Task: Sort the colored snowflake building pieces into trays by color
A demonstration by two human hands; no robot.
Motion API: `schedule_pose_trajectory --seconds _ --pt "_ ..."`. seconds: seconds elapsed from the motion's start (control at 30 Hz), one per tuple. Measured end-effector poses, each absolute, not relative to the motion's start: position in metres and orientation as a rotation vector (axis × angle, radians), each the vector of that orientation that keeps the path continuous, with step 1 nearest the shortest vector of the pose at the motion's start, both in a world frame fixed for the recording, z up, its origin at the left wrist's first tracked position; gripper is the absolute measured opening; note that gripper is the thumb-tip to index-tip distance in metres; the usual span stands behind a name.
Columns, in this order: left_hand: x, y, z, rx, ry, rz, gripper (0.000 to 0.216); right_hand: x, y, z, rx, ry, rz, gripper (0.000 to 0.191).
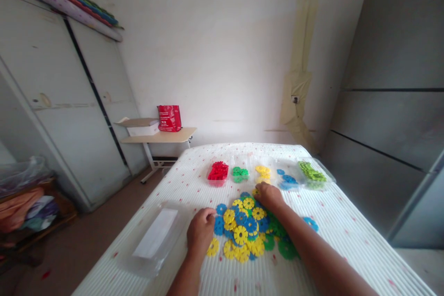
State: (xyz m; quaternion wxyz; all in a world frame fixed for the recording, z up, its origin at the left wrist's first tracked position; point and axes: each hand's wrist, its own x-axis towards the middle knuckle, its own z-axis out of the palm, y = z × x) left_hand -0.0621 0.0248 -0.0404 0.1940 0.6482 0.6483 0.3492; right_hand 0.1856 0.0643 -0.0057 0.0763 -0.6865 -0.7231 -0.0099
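Note:
A loose pile of flower-shaped plastic discs [241, 235] in yellow, blue and green lies on the table in front of me. My left hand [201, 232] is at the pile's left edge, fingers curled together close to the blue discs [218, 225]; anything between them is hidden. Over the far side of the pile, my right hand [270, 197] has its fingers closed on a yellow disc [255, 191], just short of the clear tray. That clear tray [250, 159] holds sorted discs: red [218, 172], green [240, 174], yellow [262, 171], blue [288, 180] and light green [312, 172].
A clear plastic lid [169, 249] with a white label lies left of my left hand. The table [194, 166] has a white ribbed cloth. Behind it stands a small desk [173, 135] with a red bag [169, 118] and a box. Grey cabinets [388, 115] rise at right.

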Motion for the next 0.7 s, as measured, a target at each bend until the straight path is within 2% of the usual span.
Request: schedule_pose_trajectory --seconds 0.43,0.7 --pt "-0.062 0.023 -0.039 1.802 1.832 0.972 0.022 0.201 0.056 0.056 -2.046 -1.965 -0.290 0.031" --pt "-0.060 0.023 -0.037 1.805 1.859 0.948 0.022 0.221 0.039 0.018 -2.179 -2.010 -0.126 0.023"
